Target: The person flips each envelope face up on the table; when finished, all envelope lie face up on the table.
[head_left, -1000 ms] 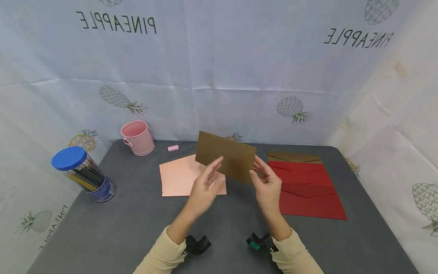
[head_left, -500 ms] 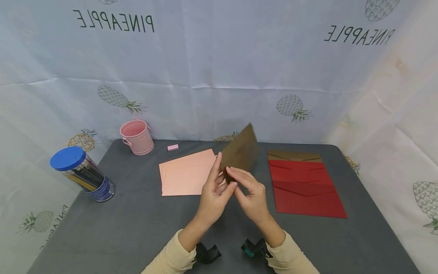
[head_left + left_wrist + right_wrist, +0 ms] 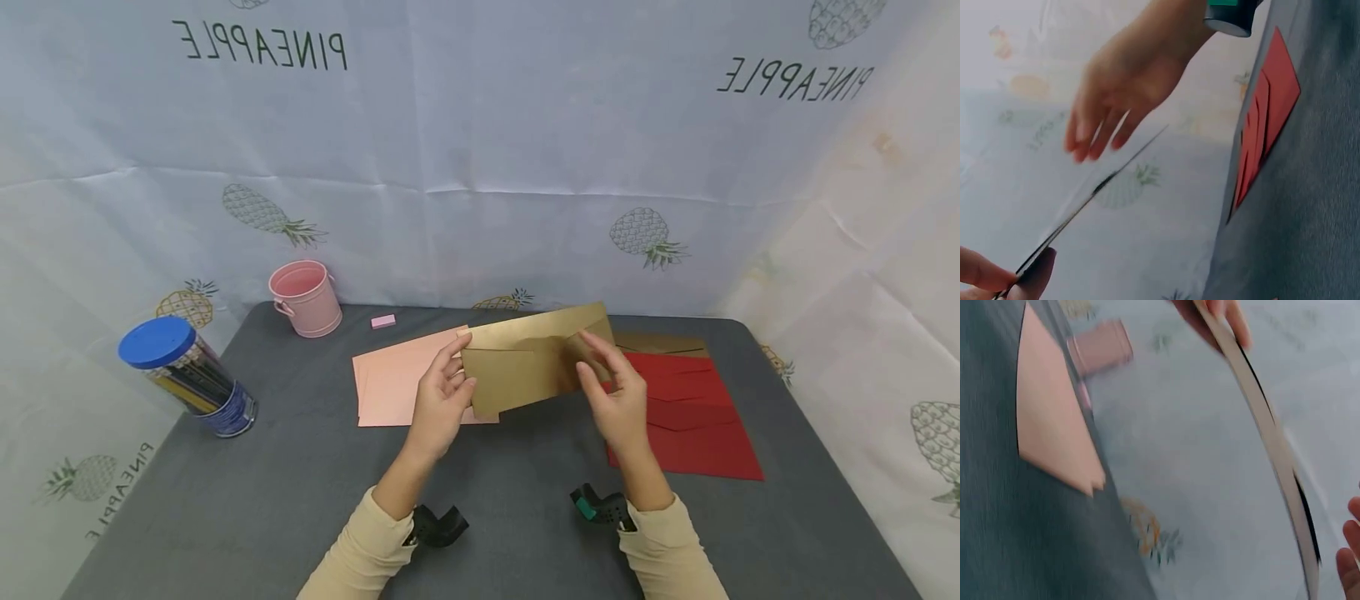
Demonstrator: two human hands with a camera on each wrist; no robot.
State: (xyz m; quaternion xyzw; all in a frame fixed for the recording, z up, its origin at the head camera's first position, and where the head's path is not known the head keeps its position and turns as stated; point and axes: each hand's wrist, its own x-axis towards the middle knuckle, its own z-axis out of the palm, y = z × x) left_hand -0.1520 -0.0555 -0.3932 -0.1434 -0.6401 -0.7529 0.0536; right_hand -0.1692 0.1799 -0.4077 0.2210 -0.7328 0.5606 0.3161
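A gold envelope (image 3: 525, 358) is held up over the table, its flap side facing me and its right end tilted higher. My left hand (image 3: 437, 408) pinches its left end between thumb and fingers. In the left wrist view the envelope (image 3: 1079, 212) appears almost edge-on, and my right hand (image 3: 1132, 94) hangs with extended fingers a little apart from it. My right hand (image 3: 621, 408) overlaps the envelope's right end in the head view. A gap shows between the right fingers (image 3: 1350, 540) and the envelope (image 3: 1282, 462) in the right wrist view.
Peach paper pieces (image 3: 397, 383) lie behind the left hand. Red envelopes (image 3: 705, 446) and a brown one (image 3: 660, 343) overlap at right. A pink bucket (image 3: 313, 308), a small pink block (image 3: 382, 321) and a blue-lidded pencil jar (image 3: 195, 383) stand at left.
The envelope has been turned from its plain side to its flap side. My left hand has taken its left end; my right hand has let go and moved right.
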